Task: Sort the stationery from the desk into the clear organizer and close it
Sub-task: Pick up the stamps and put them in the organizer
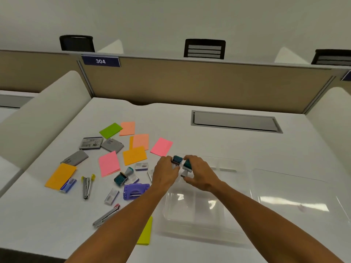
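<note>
the left hand [167, 172] had its fingers curled round a teal stamp [177, 160], and the right hand [199, 172] pinched a second teal stamp [187, 166] between thumb and fingertips. both hands hovered together over the far left corner of the clear organizer [237, 221], the two stamps almost touching. whether either stamp already rested on the organizer's floor could not be told.

the organizer's compartments looked bare apart from what the hands held, and its lid [296, 196] lay flat on the desk [247, 145] just to the right, open. so by my reading the sorting had barely begun.

nearly everything was left outside, to the left of the organizer: a third teal stamp [121, 177], a purple hole punch [135, 190], small staple boxes [112, 196] and [141, 166], a silver stapler [106, 217], a staple remover with yellow grips [87, 185], a blue box [68, 185], grey card cases [91, 142], and sticky note pads in pink [161, 147], orange [134, 155], green [110, 130] and yellow-green [146, 232]. all of that had to go in before the lid could be closed.
</note>
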